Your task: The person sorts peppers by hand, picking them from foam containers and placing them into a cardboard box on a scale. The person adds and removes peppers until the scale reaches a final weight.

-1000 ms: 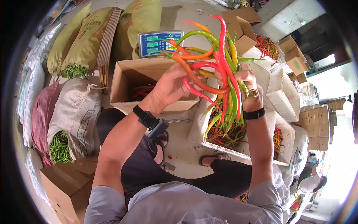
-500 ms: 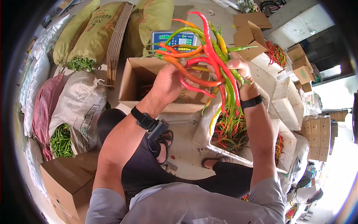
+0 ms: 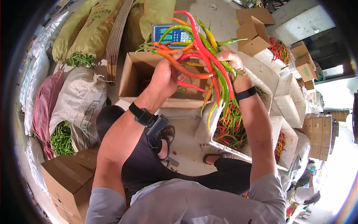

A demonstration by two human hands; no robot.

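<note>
My left hand (image 3: 166,75) and my right hand (image 3: 232,62) are both closed on a loose bunch of long chili peppers (image 3: 203,46), red, orange, yellow and green. The bunch is held up in front of me, with tips pointing up, out to the left and down. Below it stands an open cardboard box (image 3: 128,79), with a few peppers visible inside. A digital scale (image 3: 159,33) with a lit display sits behind the box, partly covered by the peppers. Under my right forearm is a white foam box (image 3: 203,128) filled with mixed red and green chili peppers (image 3: 231,130).
Sacks of green peppers (image 3: 80,89) stand at the left, near a closed carton (image 3: 69,173). Flattened cardboard (image 3: 116,41) leans beside them. More foam boxes (image 3: 289,99) and open cartons (image 3: 253,35) line the right. Another person (image 3: 304,194) is at the far lower right.
Both hands and the pepper bunch have shifted slightly left within the view, still gripping. The other person at the far right has changed position a little.
</note>
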